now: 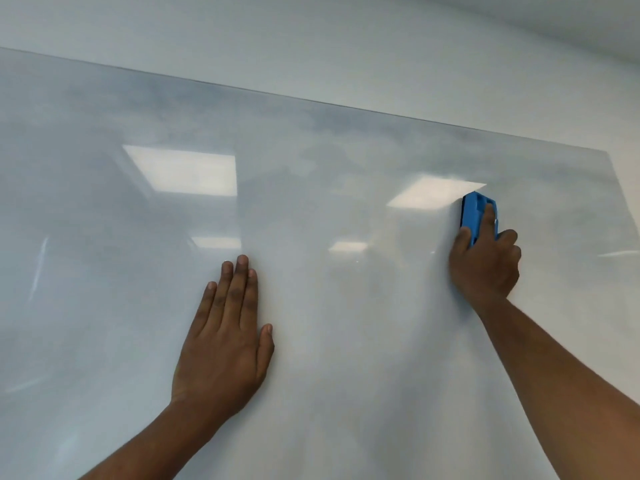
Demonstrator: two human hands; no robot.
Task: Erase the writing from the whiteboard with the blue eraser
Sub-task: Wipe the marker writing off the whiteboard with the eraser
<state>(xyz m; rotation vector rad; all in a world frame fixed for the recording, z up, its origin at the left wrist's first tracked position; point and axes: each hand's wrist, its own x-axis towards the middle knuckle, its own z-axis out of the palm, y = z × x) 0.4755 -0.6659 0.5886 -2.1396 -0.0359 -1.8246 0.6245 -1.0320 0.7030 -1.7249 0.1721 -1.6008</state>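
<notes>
Whiteboard looks nearly clean to me: no legible writing, only a grey-blue smear haze across the upper band. I judge that's what's left. Blue eraser sits flat on the board, upper right, clamped in my right hand. Left hand lies flat, fingers straight, bracing.
</notes>
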